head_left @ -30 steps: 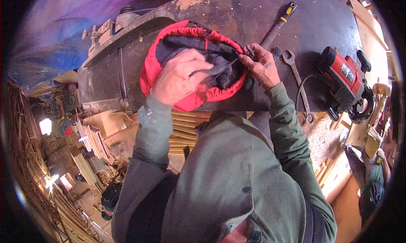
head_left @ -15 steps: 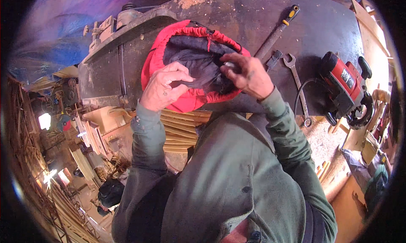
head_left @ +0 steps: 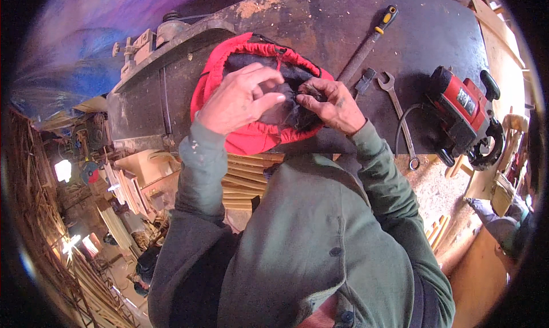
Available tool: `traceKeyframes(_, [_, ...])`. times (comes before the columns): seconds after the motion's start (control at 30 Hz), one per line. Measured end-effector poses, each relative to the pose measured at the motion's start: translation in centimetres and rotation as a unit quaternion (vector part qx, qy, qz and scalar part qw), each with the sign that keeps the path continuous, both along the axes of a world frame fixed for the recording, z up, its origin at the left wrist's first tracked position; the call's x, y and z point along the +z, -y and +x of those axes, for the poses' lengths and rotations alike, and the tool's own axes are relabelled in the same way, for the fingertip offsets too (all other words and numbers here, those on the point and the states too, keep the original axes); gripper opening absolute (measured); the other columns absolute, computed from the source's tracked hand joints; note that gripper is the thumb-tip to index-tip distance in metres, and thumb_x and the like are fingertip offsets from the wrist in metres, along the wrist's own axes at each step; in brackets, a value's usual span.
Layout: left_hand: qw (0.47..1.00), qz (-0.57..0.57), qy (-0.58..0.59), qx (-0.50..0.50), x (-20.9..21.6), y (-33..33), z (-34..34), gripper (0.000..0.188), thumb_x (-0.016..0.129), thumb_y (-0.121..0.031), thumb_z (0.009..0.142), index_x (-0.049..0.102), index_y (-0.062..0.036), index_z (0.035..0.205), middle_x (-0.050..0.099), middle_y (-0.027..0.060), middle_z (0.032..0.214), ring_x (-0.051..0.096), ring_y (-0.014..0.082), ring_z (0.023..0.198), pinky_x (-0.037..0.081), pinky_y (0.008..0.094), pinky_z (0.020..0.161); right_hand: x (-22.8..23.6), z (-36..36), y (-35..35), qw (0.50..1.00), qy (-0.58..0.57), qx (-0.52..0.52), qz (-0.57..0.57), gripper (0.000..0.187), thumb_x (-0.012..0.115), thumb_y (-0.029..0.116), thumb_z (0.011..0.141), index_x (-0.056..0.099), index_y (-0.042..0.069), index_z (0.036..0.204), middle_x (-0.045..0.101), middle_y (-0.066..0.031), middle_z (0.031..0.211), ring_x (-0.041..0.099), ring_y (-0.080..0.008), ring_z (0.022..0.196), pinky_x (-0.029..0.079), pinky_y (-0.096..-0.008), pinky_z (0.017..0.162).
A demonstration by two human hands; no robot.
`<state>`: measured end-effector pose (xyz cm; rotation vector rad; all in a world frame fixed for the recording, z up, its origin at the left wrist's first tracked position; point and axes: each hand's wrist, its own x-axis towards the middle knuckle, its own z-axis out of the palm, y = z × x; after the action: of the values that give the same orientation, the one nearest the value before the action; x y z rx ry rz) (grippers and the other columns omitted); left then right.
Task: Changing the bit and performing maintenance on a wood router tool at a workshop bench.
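Hovering left hand [head_left: 243,102]: I see it over the opening of the red bag, its grip released, thumb and fingers curled but apart.
Right hand [head_left: 337,106]: I have it at the right side of that opening, thumb and forefinger brought near each other by something dark; I cannot tell whether this grip is clenched on anything.
Red bag [head_left: 246,140]: lies at the near edge of the surface [head_left: 434,34], gathered rim spread around a dark lining [head_left: 240,60].
Rasp [head_left: 361,55]: slants away beyond my right hand, yellow-and-black handle farthest.
Wrench [head_left: 401,112]: right of the rasp, ring end jutting past the near edge.
Power tool [head_left: 464,102]: red and black, right of the wrench.
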<state>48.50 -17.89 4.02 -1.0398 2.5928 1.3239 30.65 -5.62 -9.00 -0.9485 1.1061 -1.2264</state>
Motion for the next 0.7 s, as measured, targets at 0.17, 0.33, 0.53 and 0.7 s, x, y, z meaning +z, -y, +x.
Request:
traceKeyframes(0.17, [0.995,-0.064,0.006,-0.078,-1.5,0.2,-1.5,0.026,0.076,-0.013,0.087,0.068,-0.0037,0.109,0.061,0.0053,0.09,0.056,0.0106,0.065,0.045,0.0284,0.058,-0.2,0.1,-0.1,1.0,-0.025,-0.017,0.006,0.014,0.071,0.014,0.095,0.066,0.001,0.095,0.061,0.0064,0.085,0.052,-0.0048,0.08,0.046,-0.0242,0.073])
traceKeyframes(0.33, [0.96,-0.19,-0.103,-0.175,-3.4,0.0,-1.9,0.031,0.077,-0.014,0.085,0.07,0.003,0.109,0.067,0.0108,0.095,0.065,0.016,0.076,0.051,0.031,0.065,2.5,0.1,-0.9,0.997,-0.008,-0.079,-0.013,0.013,0.067,0.011,0.094,0.068,-0.001,0.099,0.059,0.0061,0.077,0.052,-0.0042,0.073,0.044,-0.0253,0.063])
traceKeyframes(0.53, [0.988,-0.098,-0.094,-0.069,-2.0,-0.4,-2.3,0.022,0.08,-0.012,0.083,0.075,-0.0002,0.101,0.067,0.0077,0.093,0.061,0.013,0.067,0.047,0.028,0.059,3.8,-0.7,-0.9,0.997,0.024,-0.068,0.006,0.015,0.071,0.016,0.095,0.067,0.001,0.097,0.06,0.006,0.081,0.051,-0.004,0.076,0.042,-0.0245,0.065])
traceKeyframes(0.7, [0.992,-0.016,-0.127,0.003,-3.8,-0.2,-1.3,0.019,0.079,-0.013,0.086,0.077,-0.0029,0.102,0.065,0.0033,0.095,0.061,0.0125,0.078,0.048,0.0277,0.068,2.1,0.0,-1.0,0.991,0.076,-0.111,0.0,0.024,0.076,0.02,0.094,0.066,0.002,0.106,0.063,0.0033,0.094,0.054,-0.0057,0.09,0.047,-0.0258,0.08])
